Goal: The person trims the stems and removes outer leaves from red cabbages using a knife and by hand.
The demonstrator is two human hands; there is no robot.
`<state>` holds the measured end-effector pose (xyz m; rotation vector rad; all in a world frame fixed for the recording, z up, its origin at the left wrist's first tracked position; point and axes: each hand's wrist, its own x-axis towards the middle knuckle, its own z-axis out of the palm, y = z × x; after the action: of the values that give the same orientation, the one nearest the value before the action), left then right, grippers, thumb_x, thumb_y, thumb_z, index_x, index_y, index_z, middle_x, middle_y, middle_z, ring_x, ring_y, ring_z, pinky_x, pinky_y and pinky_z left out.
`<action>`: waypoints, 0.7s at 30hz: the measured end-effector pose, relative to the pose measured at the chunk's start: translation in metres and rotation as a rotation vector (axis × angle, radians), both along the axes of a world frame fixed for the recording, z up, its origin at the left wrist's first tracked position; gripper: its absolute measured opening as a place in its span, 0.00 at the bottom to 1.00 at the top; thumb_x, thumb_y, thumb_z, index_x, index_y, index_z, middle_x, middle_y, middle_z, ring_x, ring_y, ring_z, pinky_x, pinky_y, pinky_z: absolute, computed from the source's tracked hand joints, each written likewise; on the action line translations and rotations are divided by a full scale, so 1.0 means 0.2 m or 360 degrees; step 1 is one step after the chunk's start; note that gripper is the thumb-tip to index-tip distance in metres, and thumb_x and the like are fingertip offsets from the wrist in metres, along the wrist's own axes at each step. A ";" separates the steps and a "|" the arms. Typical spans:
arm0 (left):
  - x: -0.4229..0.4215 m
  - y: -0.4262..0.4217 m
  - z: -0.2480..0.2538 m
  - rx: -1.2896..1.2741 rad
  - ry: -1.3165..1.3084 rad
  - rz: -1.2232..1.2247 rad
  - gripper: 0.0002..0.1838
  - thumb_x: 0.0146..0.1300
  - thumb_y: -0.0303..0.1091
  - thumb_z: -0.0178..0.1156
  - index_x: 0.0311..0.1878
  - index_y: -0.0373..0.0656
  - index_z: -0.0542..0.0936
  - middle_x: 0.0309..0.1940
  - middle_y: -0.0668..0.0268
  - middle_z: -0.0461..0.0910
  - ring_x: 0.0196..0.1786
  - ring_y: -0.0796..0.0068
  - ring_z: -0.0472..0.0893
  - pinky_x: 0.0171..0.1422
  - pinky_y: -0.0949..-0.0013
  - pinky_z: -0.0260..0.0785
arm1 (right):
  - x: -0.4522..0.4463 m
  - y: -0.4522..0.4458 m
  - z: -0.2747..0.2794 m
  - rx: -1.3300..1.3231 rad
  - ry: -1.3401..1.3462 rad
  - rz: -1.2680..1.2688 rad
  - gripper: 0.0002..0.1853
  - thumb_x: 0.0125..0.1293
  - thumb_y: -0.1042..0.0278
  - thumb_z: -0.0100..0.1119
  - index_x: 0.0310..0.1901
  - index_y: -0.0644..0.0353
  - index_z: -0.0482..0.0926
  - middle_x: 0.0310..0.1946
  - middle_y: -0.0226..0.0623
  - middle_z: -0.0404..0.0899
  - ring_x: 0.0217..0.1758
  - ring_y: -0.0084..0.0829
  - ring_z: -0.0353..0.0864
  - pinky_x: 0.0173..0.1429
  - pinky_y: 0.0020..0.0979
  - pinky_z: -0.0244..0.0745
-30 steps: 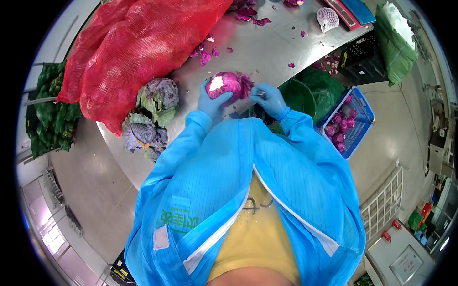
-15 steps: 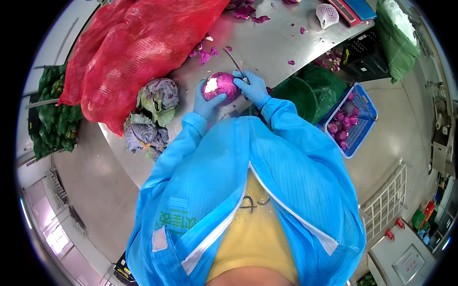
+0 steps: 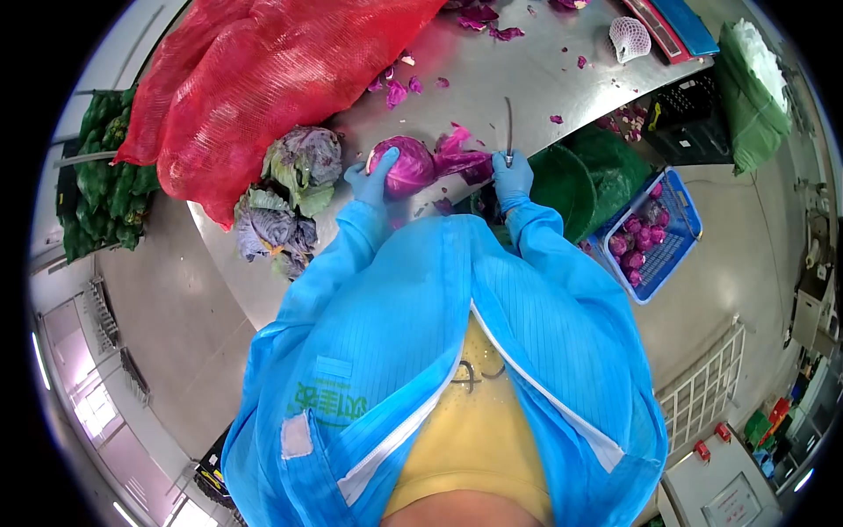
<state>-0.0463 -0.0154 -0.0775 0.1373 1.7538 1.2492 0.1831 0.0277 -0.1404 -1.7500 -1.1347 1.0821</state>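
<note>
- Right hand [image 3: 515,180] has moved off the head of red cabbage [image 3: 408,167] since the earlier frame, out to its right; the knife [image 3: 509,130], which slanted over the cabbage then, now points away from the body, and the big pale patch has turned out of sight.
- Left hand [image 3: 367,183] is partly closed, curved around the near left side of the cabbage, with a digit laid along its upper left; it has hold of nothing else that shows.
- Right hand is closed in a loose fist around the knife's handle; a loosened leaf [image 3: 464,161] reaches up to its inner side, though whether the fingers pinch it I cannot tell.
- From the right hand, the cabbage lies to the left, with the leaf bridging the gap, its long axis running sideways from hand to head; the left hand is the nearer one, touching the cabbage.
- Cabbage looks round, glossy and deep purple; the leaf is crumpled, brighter magenta at its torn upper edge, and whether it is joined to the head is unclear.
- Left of the left hand sit two rough-leaved cabbages [image 3: 303,169]; beyond it, a red mesh sack [image 3: 272,97] on the steel table [image 3: 457,83].
</note>
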 end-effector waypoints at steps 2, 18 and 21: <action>-0.02 -0.02 -0.05 0.0299 0.0246 -0.0316 0.55 0.34 0.45 0.78 0.60 0.36 0.51 0.55 0.52 0.60 0.58 0.61 0.66 0.62 0.62 0.63 | 0.04 -0.04 -0.07 -0.0027 -0.0203 0.0045 0.15 0.56 0.58 0.58 0.32 0.64 0.77 0.26 0.48 0.77 0.30 0.43 0.79 0.36 0.38 0.72; 0.13 -0.04 0.03 0.0586 0.0998 -0.1129 0.55 0.36 0.44 0.77 0.66 0.38 0.56 0.63 0.54 0.60 0.64 0.60 0.64 0.69 0.62 0.56 | -0.10 0.11 0.23 0.0392 -0.0286 0.1374 0.29 0.67 0.39 0.37 0.66 0.40 0.60 0.53 0.48 0.73 0.52 0.51 0.74 0.54 0.44 0.69; 0.08 -0.03 0.00 0.0647 0.0996 -0.1228 0.56 0.34 0.43 0.77 0.67 0.41 0.56 0.60 0.51 0.61 0.62 0.58 0.65 0.67 0.61 0.59 | -0.08 0.16 0.29 0.0188 -0.0558 0.1492 0.28 0.67 0.38 0.34 0.65 0.36 0.60 0.53 0.46 0.73 0.51 0.51 0.74 0.55 0.45 0.68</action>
<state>-0.0297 -0.0223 -0.0766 1.4248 1.6352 0.9935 0.1678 0.0601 -0.0815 -1.3254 -2.3140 1.1887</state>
